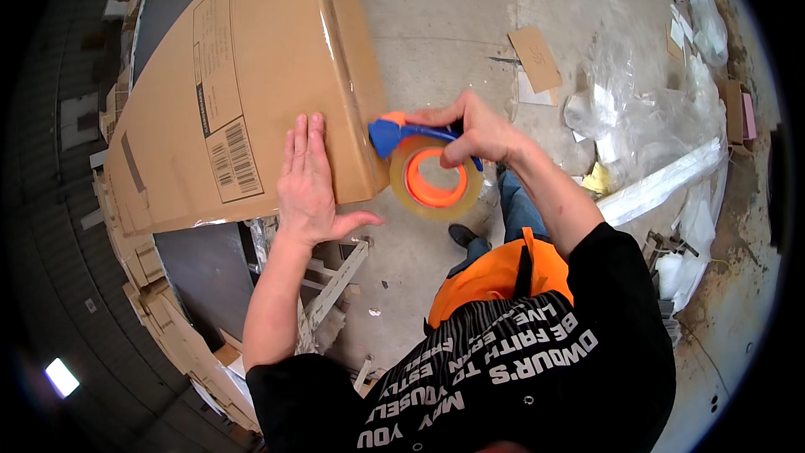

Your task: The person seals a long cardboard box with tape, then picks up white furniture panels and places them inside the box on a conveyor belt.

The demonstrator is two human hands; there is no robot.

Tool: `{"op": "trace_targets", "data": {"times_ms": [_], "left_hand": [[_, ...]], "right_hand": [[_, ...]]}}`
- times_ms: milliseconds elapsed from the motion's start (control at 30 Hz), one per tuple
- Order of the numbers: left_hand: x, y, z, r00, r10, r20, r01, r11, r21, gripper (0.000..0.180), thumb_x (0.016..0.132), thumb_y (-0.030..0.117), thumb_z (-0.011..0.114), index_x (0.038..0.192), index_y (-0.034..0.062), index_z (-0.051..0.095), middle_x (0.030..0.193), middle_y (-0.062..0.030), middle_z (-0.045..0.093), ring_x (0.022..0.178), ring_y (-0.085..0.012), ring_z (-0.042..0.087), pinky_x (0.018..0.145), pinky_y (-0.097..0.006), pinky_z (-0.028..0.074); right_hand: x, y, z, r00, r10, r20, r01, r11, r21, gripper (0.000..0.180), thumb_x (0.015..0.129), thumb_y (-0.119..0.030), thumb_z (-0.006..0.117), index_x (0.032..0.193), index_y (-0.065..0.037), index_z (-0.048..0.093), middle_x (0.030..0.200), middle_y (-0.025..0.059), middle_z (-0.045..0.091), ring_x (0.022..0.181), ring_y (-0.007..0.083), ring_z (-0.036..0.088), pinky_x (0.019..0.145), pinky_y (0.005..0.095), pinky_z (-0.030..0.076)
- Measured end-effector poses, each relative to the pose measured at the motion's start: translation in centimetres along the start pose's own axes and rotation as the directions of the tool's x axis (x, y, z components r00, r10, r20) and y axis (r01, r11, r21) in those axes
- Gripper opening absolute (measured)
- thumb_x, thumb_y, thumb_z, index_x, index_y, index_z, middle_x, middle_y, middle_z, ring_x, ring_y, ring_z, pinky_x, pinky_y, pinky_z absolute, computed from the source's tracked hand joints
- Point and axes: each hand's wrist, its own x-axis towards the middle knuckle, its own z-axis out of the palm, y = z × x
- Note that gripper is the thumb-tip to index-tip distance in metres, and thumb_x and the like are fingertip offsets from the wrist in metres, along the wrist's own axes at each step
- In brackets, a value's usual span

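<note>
A large brown cardboard box (285, 50) lies at the left with a printed label area on its top face. Clear tape runs along its right edge. My left hand (306, 176) rests flat on the box near its close right corner, fingers stretched and thumb out to the side. In my right hand (482, 132) is a blue and orange tape dispenser (386, 136) carrying a wide roll of clear tape on an orange core. The dispenser's blue front end is right beside the box's side; whether it touches cannot be made out.
The box sits on a dark-topped table (201, 273) with a pale metal frame (340, 285) below. Crumpled clear plastic film (637, 109) and a cardboard piece (535, 59) lie on the concrete floor at the right. Stacked cardboard (159, 310) stands at the far left.
</note>
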Motion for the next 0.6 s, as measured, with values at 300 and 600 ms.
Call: {"op": "trace_targets", "data": {"times_ms": [300,600], "left_hand": [[-0.2,-1.5,0.2,0.994,0.097,-0.04,-0.097,0.995,0.012,0.118,0.073,0.08,0.049,0.148,-0.0018,0.009,0.15,-0.0299,0.018,0.138,-0.0482,0.02,0.111,-0.054,0.019],[0.5,-2.7,0.8,0.97,0.241,0.019,-0.242,0.962,0.128,0.082,0.086,0.059,0.048,0.148,0.0093,0.026,0.155,-0.0104,0.022,0.14,-0.0475,0.012,0.113,-0.058,0.01]], "right_hand": [[-7.2,8.0,9.5,0.979,-0.152,-0.138,0.164,0.983,0.081,0.068,0.058,-0.008,0.072,0.125,-0.006,0.059,0.133,0.0227,0.053,0.117,0.0197,0.056,0.098,0.0296,0.042],[2.0,3.0,15.5,0.997,-0.077,0.021,0.07,0.717,-0.693,0.039,0.055,-0.029,0.062,0.088,-0.012,0.072,0.086,0.0204,0.067,0.082,0.0333,0.067,0.072,0.0419,0.054]]}}
